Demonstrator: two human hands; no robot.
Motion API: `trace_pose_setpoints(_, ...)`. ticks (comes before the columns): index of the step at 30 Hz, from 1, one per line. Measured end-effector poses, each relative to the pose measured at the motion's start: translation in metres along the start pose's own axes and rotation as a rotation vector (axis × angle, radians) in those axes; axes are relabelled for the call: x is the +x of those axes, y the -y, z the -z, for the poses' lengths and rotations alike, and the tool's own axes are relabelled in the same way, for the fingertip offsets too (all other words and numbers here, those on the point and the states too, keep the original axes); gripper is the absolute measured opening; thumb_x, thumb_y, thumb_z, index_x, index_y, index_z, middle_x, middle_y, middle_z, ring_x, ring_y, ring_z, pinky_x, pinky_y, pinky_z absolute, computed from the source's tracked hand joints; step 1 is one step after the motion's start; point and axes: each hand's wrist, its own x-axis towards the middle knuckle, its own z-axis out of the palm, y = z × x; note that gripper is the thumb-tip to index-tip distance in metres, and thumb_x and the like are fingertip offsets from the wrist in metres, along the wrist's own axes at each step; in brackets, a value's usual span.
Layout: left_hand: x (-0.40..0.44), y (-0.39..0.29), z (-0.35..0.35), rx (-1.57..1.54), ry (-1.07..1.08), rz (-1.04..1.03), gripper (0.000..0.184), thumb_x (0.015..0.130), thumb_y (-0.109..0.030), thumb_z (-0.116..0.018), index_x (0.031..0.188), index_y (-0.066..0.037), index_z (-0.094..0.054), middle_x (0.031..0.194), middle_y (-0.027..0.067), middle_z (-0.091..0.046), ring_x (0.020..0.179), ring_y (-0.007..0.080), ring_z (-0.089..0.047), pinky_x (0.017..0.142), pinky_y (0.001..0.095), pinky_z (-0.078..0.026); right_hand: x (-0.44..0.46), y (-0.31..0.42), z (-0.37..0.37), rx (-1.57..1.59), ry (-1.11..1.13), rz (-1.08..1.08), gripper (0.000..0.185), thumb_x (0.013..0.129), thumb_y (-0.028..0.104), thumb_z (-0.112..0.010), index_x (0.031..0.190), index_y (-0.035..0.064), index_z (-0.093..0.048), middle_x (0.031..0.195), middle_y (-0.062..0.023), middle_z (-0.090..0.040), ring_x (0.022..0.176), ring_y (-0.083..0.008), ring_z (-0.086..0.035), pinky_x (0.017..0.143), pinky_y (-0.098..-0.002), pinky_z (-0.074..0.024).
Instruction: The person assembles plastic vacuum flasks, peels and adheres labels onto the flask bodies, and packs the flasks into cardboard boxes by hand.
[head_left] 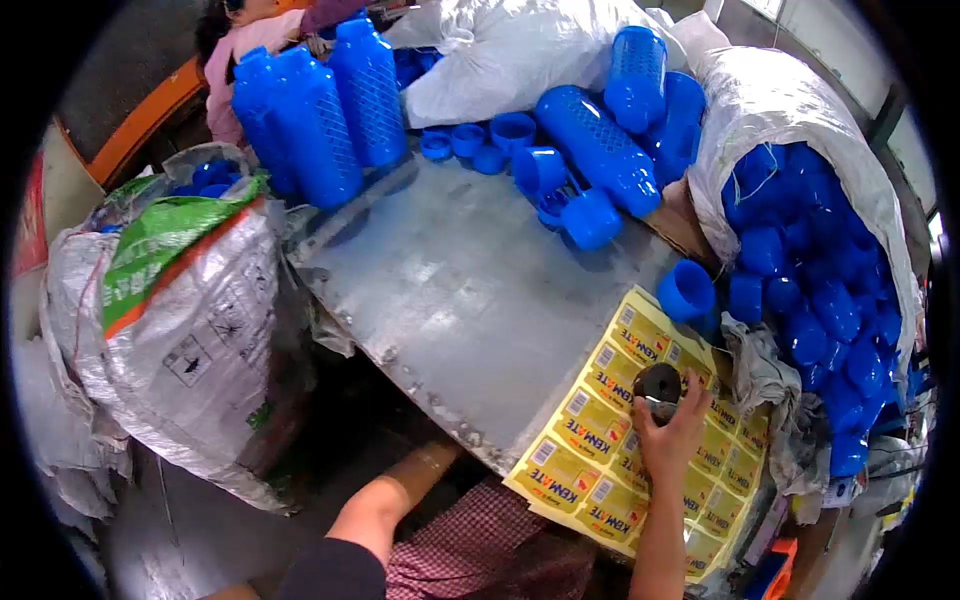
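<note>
My right hand [675, 420] is part-curled, thumb at one side and fingers spread round the other, closed on a black disc [657, 382]; the disc is thick and matte, with a hole in its centre, and I make out something shiny just under it. Disc and hand are over yellow sticker sheets [575, 450], glossy paper printed with rows of KENMATE labels and small barcodes. My left forearm [400, 490] reaches to the near table edge; the hand itself is hidden there, so I cannot tell how open it is or whether it has hold of anything.

Just beyond the right hand I see an open blue plastic cup [686, 290]; to its right, crumpled greyish plastic film [765, 370], and past that a white woven sack [780, 100], its mouth spilling smooth, rounded blue plastic pieces [830, 290]. Leftward of the hand spreads the scuffed grey tabletop [430, 300]; farther out lie textured blue bottles [600, 145] and round blue cups [513, 130], with tall blue bottles [320, 130] upright beyond the left forearm; a printed woven sack [200, 330], creased and green-banded, bulges at far left; a person in pink [235, 80] is behind the upright bottles.
</note>
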Motion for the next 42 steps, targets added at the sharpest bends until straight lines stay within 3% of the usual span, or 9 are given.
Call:
trace_pose_setpoints(6,-0.020,-0.003,0.225,-0.274,-0.800,-0.578,0.020,0.089,0.001,-0.060,0.108,0.002,-0.054,0.111,0.0215,-0.056,0.108,0.0418,-0.053,0.097,0.0474,-0.043,0.001,0.003,0.013,-0.116,-0.078,-0.249,0.079,0.089,0.045,-0.074,0.146,0.0007,-0.043,0.142,-0.0298,-0.041,0.131,-0.0486,-0.042,0.107,-0.0579,-0.0361)
trace_pose_setpoints(9,0.010,-0.049,0.335,-0.338,-0.769,-0.816,0.019,0.093,0.000,-0.058,0.112,0.000,-0.055,0.110,0.0151,-0.057,0.099,0.0260,-0.058,0.090,0.0357,-0.048,-0.004,-0.018,-0.004,-0.099,-0.254,-0.215,0.077,0.086,0.039,-0.077,0.142,-0.0032,-0.045,0.141,-0.0287,-0.043,0.132,-0.0462,-0.041,0.110,-0.0559,-0.0337)
trace_pose_setpoints(16,0.245,-0.127,0.480,-0.546,-1.003,-0.640,0.087,0.087,-0.056,-0.074,0.136,0.010,-0.046,0.137,0.0310,-0.053,0.123,0.0430,-0.055,0.106,0.0479,-0.041,0.103,0.035,-0.003,0.035,-0.163,0.259,0.047,0.084,0.018,-0.074,0.126,0.0010,-0.059,0.127,-0.0201,-0.061,0.120,-0.0392,-0.056,0.103,-0.0473,-0.0436)
trace_pose_setpoints(21,0.245,-0.122,0.432,-0.568,-1.006,-0.534,0.059,0.104,-0.038,-0.056,0.138,0.009,-0.046,0.131,0.0288,-0.059,0.120,0.0423,-0.058,0.102,0.0461,-0.043,0.144,-0.001,-0.064,-0.299,0.027,0.213,0.051,0.087,0.007,-0.064,0.137,0.0047,-0.054,0.113,-0.0153,-0.065,0.109,-0.0339,-0.060,0.101,-0.0468,-0.0438)
trace_pose_setpoints(24,0.158,-0.089,0.403,-1.240,-0.484,-0.741,0.040,0.110,-0.029,-0.047,0.138,-0.001,-0.050,0.121,0.0080,-0.062,0.106,0.0151,-0.059,0.095,0.0324,-0.047,0.124,0.037,-0.021,0.021,-0.129,0.195,0.047,0.088,-0.002,-0.054,0.135,0.0025,-0.057,0.111,-0.0151,-0.063,0.098,-0.0296,-0.063,0.086,-0.0425,-0.0489)
trace_pose_setpoints(28,-0.015,-0.080,0.364,-1.340,-0.081,-0.623,0.031,0.106,-0.023,-0.050,0.125,0.000,-0.057,0.113,0.0082,-0.066,0.101,0.0162,-0.062,0.092,0.0320,-0.049,0.039,0.075,0.082,0.420,0.087,0.027,0.047,0.090,0.009,-0.060,0.137,0.0084,-0.056,0.108,-0.0129,-0.064,0.097,-0.0260,-0.063,0.094,-0.0402,-0.0469)
trace_pose_setpoints(33,-0.176,-0.101,0.300,-1.044,0.566,-0.735,0.022,0.101,-0.015,-0.054,0.109,0.002,-0.065,0.102,0.0084,-0.070,0.095,0.0175,-0.066,0.088,0.0314,-0.052,-0.060,0.097,0.201,1.258,0.484,-0.226,0.078,0.080,0.057,-0.071,0.137,0.0072,-0.053,0.125,-0.0137,-0.058,0.119,-0.0262,-0.058,0.103,-0.0409,-0.0455)
trace_pose_setpoints(39,-0.242,-0.142,0.227,-0.704,1.038,-0.880,0.022,0.101,-0.016,-0.057,0.099,0.002,-0.071,0.094,0.0044,-0.071,0.089,0.0120,-0.064,0.081,0.0285,-0.052,-0.166,0.100,0.226,1.058,0.754,-0.034,0.044,0.099,0.032,-0.061,0.137,0.0097,-0.058,0.147,-0.0173,-0.044,0.135,-0.0314,-0.046,0.114,-0.0447,-0.0344)
trace_pose_setpoints(42,-0.244,-0.156,0.210,-0.684,1.203,-0.933,0.022,0.099,-0.018,-0.062,0.100,0.002,-0.070,0.093,0.0056,-0.071,0.088,0.0126,-0.064,0.083,0.0290,-0.052,-0.188,0.095,0.246,0.639,0.469,0.506,0.053,0.092,0.040,-0.069,0.139,0.0159,-0.058,0.148,-0.0147,-0.046,0.136,-0.0331,-0.046,0.113,-0.0493,-0.0377)
